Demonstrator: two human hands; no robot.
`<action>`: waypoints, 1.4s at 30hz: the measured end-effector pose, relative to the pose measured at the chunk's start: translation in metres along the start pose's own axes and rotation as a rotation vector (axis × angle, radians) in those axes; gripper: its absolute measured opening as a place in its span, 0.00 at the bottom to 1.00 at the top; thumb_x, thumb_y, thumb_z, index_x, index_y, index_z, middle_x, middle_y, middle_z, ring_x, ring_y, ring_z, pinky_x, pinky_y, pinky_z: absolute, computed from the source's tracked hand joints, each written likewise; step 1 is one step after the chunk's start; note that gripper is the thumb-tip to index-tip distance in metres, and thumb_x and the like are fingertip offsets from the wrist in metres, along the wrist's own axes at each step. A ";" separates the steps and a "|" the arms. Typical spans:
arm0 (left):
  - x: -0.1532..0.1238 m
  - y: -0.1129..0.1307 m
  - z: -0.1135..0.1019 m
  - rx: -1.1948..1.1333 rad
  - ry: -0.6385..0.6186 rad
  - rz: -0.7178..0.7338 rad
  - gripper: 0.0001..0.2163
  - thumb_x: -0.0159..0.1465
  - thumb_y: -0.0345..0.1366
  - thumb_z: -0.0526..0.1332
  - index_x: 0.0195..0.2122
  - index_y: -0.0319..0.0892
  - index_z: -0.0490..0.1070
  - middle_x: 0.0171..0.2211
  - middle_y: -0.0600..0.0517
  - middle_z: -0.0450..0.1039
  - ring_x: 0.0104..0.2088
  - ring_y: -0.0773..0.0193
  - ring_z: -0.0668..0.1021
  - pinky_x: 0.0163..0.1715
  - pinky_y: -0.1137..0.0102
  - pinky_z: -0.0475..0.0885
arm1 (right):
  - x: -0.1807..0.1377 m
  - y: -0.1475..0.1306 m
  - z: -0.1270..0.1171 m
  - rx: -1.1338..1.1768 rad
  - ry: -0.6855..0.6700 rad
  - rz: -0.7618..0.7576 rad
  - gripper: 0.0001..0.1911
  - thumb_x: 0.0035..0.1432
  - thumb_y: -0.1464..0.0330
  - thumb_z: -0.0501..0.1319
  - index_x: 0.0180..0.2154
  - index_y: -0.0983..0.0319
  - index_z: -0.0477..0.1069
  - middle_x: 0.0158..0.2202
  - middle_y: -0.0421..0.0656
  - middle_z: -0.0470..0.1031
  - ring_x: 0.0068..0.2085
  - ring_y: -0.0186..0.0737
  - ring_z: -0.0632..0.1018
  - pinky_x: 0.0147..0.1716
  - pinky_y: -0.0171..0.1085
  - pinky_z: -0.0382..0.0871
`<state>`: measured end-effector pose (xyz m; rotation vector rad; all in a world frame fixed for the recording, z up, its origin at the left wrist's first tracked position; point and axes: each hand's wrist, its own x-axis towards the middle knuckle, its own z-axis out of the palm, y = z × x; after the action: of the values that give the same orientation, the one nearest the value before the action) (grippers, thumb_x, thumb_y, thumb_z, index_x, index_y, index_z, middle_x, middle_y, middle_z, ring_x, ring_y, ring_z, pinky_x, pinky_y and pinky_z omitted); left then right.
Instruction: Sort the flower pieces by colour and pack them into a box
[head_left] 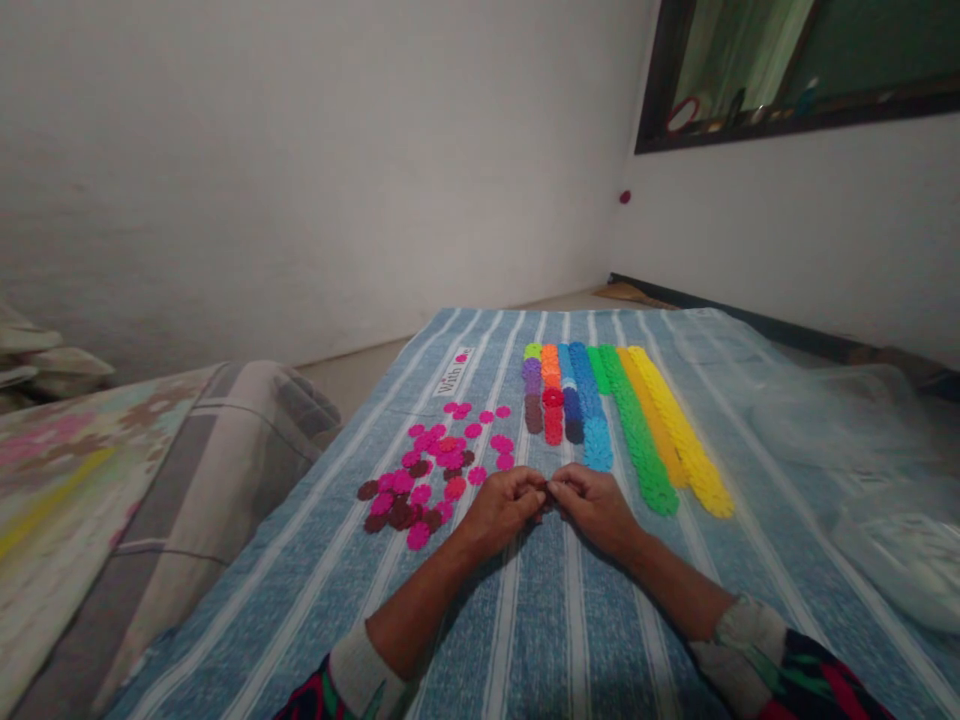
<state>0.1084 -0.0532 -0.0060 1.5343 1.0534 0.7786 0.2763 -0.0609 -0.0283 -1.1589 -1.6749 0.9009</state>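
My left hand point(508, 503) and my right hand point(594, 502) meet over the striped cloth, fingertips pinched together and nearly touching. Whatever lies between the fingers is hidden, so I cannot make it out. Left of my hands is a loose scatter of small scalloped discs, mostly pink discs point(421, 494), with brown discs point(401, 513) and a few red ones among them. Just beyond my hands, overlapping discs lie in rows by colour: a brown and purple row point(532, 385), a red and orange row point(552, 390), a blue row point(589, 400), a green row point(637, 430) and a yellow row point(682, 435).
Blue striped cloth point(300, 610) covers the work surface. A "With love" strip point(453, 373) lies behind the loose discs. Clear plastic bags point(840, 415) sit at the right. Folded bedding point(180, 480) is at the left, and walls with a window point(795, 70) stand behind.
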 end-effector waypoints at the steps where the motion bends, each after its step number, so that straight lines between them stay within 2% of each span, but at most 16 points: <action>1: 0.001 -0.001 0.000 -0.005 0.018 -0.010 0.06 0.56 0.34 0.59 0.32 0.38 0.70 0.21 0.54 0.70 0.22 0.70 0.71 0.23 0.75 0.62 | 0.000 0.000 0.000 0.005 0.002 0.003 0.10 0.58 0.64 0.56 0.27 0.61 0.70 0.18 0.36 0.69 0.21 0.32 0.70 0.23 0.31 0.62; 6: 0.011 -0.001 -0.006 0.029 0.048 0.002 0.04 0.55 0.34 0.59 0.29 0.38 0.69 0.21 0.54 0.71 0.22 0.69 0.73 0.24 0.74 0.65 | 0.001 0.001 0.001 0.044 0.019 0.020 0.10 0.58 0.63 0.56 0.31 0.61 0.71 0.16 0.34 0.66 0.19 0.32 0.69 0.21 0.30 0.60; 10: 0.036 0.001 -0.022 0.248 0.131 0.093 0.07 0.57 0.32 0.56 0.32 0.39 0.74 0.32 0.49 0.78 0.33 0.63 0.78 0.32 0.70 0.70 | 0.002 0.002 0.002 0.045 0.052 0.016 0.11 0.58 0.63 0.56 0.39 0.62 0.71 0.15 0.31 0.62 0.18 0.32 0.68 0.23 0.31 0.62; 12: 0.052 0.002 -0.029 0.408 0.179 0.134 0.10 0.58 0.31 0.54 0.34 0.40 0.75 0.35 0.49 0.79 0.38 0.61 0.78 0.37 0.69 0.71 | 0.003 0.003 0.002 0.000 0.044 -0.001 0.09 0.56 0.65 0.57 0.37 0.62 0.72 0.14 0.31 0.61 0.19 0.32 0.67 0.23 0.31 0.61; 15: 0.070 0.003 -0.035 0.645 0.201 0.185 0.12 0.59 0.29 0.52 0.35 0.41 0.76 0.35 0.50 0.79 0.39 0.62 0.78 0.40 0.70 0.70 | 0.003 0.003 0.001 -0.067 0.014 -0.014 0.07 0.56 0.66 0.57 0.32 0.60 0.72 0.15 0.32 0.60 0.19 0.32 0.65 0.22 0.32 0.59; 21: 0.088 0.008 -0.027 0.981 0.197 0.169 0.15 0.63 0.28 0.50 0.38 0.41 0.77 0.36 0.47 0.79 0.39 0.61 0.77 0.39 0.70 0.68 | 0.004 0.004 0.000 -0.116 -0.010 -0.035 0.06 0.55 0.68 0.56 0.30 0.60 0.72 0.16 0.32 0.57 0.20 0.32 0.64 0.25 0.32 0.57; 26: 0.089 0.009 -0.022 1.226 0.174 0.106 0.17 0.67 0.32 0.47 0.43 0.42 0.76 0.35 0.45 0.75 0.37 0.59 0.76 0.34 0.69 0.65 | 0.004 0.003 0.000 -0.122 -0.029 -0.023 0.06 0.55 0.68 0.56 0.30 0.60 0.72 0.17 0.32 0.58 0.21 0.32 0.64 0.25 0.32 0.57; 35: 0.094 0.004 -0.023 1.305 0.178 0.086 0.17 0.69 0.35 0.46 0.47 0.45 0.74 0.36 0.46 0.72 0.36 0.59 0.75 0.31 0.69 0.63 | 0.004 0.003 0.000 -0.145 -0.043 -0.020 0.06 0.55 0.69 0.56 0.30 0.61 0.72 0.18 0.33 0.60 0.22 0.32 0.65 0.26 0.32 0.56; 42: 0.091 0.003 -0.021 1.278 0.205 0.095 0.13 0.69 0.34 0.48 0.45 0.42 0.71 0.39 0.46 0.73 0.39 0.59 0.75 0.35 0.70 0.65 | 0.004 0.003 0.000 -0.147 -0.044 -0.022 0.07 0.54 0.69 0.56 0.30 0.62 0.72 0.19 0.33 0.59 0.22 0.32 0.65 0.26 0.32 0.56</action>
<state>0.1262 0.0391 -0.0033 2.5947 1.8042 0.2608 0.2763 -0.0560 -0.0301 -1.2239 -1.8108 0.8053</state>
